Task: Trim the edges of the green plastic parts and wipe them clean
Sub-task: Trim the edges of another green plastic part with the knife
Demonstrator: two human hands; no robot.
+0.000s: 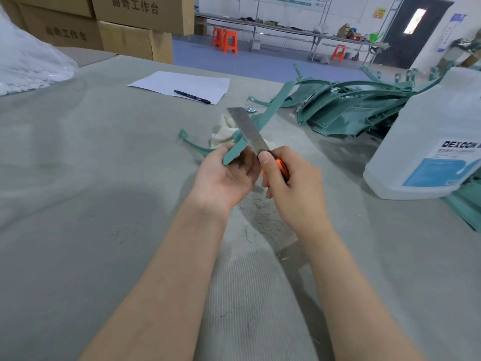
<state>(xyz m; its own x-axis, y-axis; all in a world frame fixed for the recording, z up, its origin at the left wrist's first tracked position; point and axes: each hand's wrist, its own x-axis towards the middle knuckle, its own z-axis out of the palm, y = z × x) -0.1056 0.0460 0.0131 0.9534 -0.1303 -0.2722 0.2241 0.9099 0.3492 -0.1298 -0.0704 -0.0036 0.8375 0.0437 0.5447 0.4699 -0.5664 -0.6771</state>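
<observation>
Near a jug labelled DEXCON and boxes printed 曲奇工作台, the left hand grasps a green plastic part above the grey cloth-covered table, while the right hand grips an orange-handled knife, blade on the part's edge.

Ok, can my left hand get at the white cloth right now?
Probably not yet: the left hand grips the green part, and the knife blade crosses in front of the cloth. It lies just beyond, likely reachable once freed.

"DEXCON" on the clear jug; "曲奇工作台" on stacked cardboard boxes
</observation>
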